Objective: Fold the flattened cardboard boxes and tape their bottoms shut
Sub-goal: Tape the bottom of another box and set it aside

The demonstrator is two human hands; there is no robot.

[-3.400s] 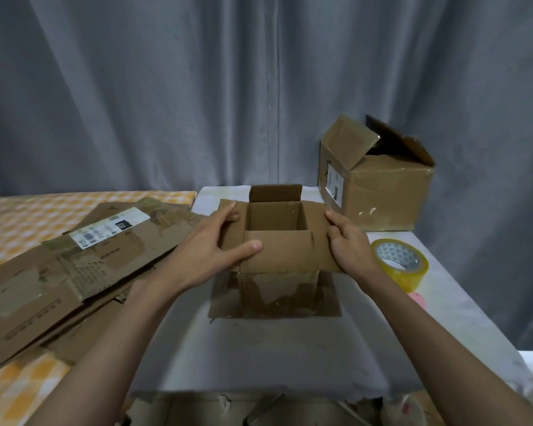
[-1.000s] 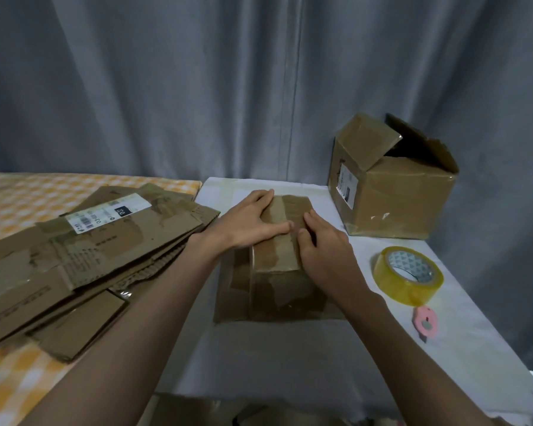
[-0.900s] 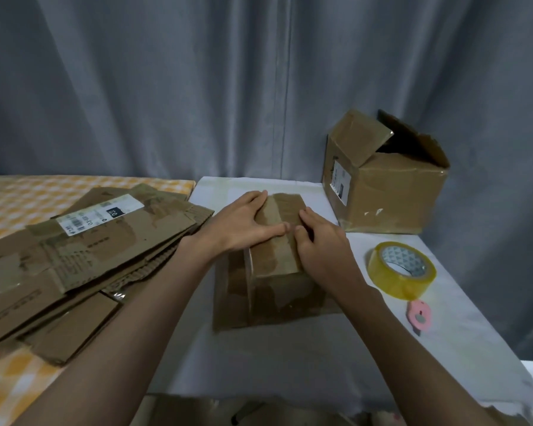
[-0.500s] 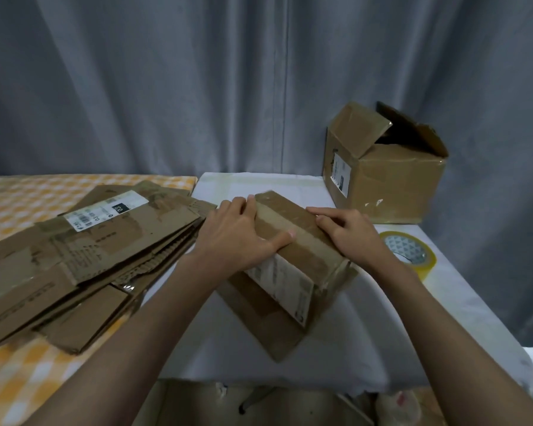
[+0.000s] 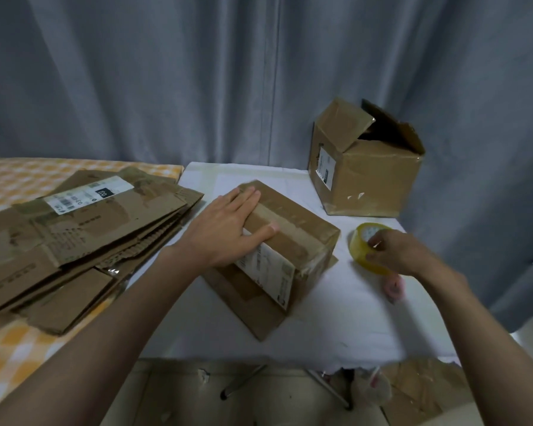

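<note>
Below the desk's near edge, metal legs (image 5: 243, 383) and cardboard scraps (image 5: 419, 392) are seen on the floor. On the white desk (image 5: 336, 327) a folded box (image 5: 293, 241) is set skewed, mid-desk, flaps closed on top, its lower flaps splayed flat on the surface toward the near edge. The left hand (image 5: 225, 232) is laid flat on the box top — fingers straight, thumb out along the seam, pressing, no clenched grip. Near the desk's right edge the right hand (image 5: 394, 250) is curled round a yellow tape roll (image 5: 366, 247), fingers over its rim — grip grasping the roll. A small pink object (image 5: 394, 287) lies just beside the roll, toward the near edge; what it is cannot be told. To the left, a stack of flattened boxes (image 5: 83, 235) is spread over an orange checked surface (image 5: 16, 352), its edge reaching the desk's left edge. At the far right corner a larger box (image 5: 370, 182) stands upright, top flaps open. Grey curtain (image 5: 197, 75) behind.
</note>
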